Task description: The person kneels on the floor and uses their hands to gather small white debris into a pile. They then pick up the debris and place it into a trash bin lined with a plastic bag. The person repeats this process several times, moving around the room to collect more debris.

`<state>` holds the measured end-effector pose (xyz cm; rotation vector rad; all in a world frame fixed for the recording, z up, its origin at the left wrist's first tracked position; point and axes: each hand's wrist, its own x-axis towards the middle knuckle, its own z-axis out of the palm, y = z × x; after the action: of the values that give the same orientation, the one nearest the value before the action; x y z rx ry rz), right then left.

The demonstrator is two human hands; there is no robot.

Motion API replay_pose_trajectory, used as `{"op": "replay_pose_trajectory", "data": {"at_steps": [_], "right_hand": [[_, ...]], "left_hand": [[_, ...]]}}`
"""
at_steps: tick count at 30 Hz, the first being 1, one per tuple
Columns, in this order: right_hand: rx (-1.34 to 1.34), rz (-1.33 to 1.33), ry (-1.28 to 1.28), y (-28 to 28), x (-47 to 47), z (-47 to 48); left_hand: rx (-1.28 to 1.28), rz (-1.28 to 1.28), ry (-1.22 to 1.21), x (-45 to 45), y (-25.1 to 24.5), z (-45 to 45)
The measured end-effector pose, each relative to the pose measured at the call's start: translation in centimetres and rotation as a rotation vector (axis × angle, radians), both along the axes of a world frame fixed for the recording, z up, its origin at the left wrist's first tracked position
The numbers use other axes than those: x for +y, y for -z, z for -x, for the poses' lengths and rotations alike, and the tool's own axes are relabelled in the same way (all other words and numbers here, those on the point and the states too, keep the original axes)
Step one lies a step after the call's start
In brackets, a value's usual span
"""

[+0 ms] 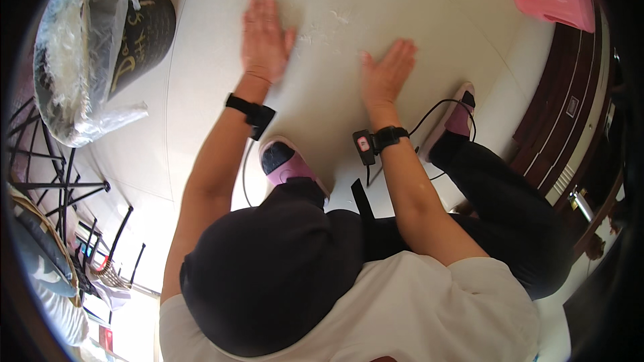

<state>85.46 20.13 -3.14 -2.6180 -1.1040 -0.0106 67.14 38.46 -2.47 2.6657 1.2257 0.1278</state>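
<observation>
My left hand [264, 40] is stretched out palm down over the pale tiled floor [453, 35], its thumb apart from its extended fingers. A few thin, whitish, translucent scraps [339, 16] lie on the floor to the right of that hand. My right hand [388, 70] is also flat and empty, lower in view and right of the scraps. Whether either palm touches the floor I cannot tell. A black strap with a small device [254, 113] circles my left wrist. Another strapped device [375, 142], with a cable, sits on my right wrist.
At upper left stands a dark waste bin [146, 35] bearing writing, with a clear plastic liner and whitish shreds [63, 55]. Black metal frame legs [63, 181] are below it. A pink plastic stool [558, 5] is at upper right, beside dark wooden drawers [548, 95]. A cable loops by my right shoe [458, 115].
</observation>
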Motion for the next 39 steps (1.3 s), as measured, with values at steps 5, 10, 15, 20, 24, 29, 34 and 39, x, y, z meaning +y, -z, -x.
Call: {"op": "replay_pose_trajectory", "data": {"at_steps": [5, 10, 15, 20, 24, 29, 34, 39], "right_hand": [[0.211, -0.272, -0.376, 0.0, 11.2, 2.1], [-0.004, -0.282, -0.373, -0.7, 18.6, -4.1], [0.021, -0.216, -0.867, -1.3, 17.5, -2.5], [0.363, -0.258, -0.939, -2.0, 11.5, 2.5], [0.121, -0.207, -0.545, -2.9, 3.0, -2.1], [0.049, -0.01, 0.255, -1.6, -4.5, -7.4], [0.074, -0.066, -0.175, 0.1, 2.2, -0.7], [0.238, -0.395, -0.417, -0.2, 10.9, 1.5]], "left_hand": [[-0.543, 0.365, 0.038, -1.0, -2.6, -2.3], [-0.545, 0.133, -0.023, 4.8, -2.7, 3.3], [-0.243, 0.033, -0.089, 9.5, -1.4, 3.7], [-0.286, 0.148, 0.389, 7.8, -1.8, -1.4], [-0.568, 0.457, 0.445, 2.9, -2.0, 0.0], [-0.241, -0.018, -0.225, 0.4, -1.3, 6.4], [-0.045, -0.001, -0.255, -1.9, -0.3, 3.2], [-0.583, 0.262, 0.003, -2.3, -1.0, -1.0]]}}
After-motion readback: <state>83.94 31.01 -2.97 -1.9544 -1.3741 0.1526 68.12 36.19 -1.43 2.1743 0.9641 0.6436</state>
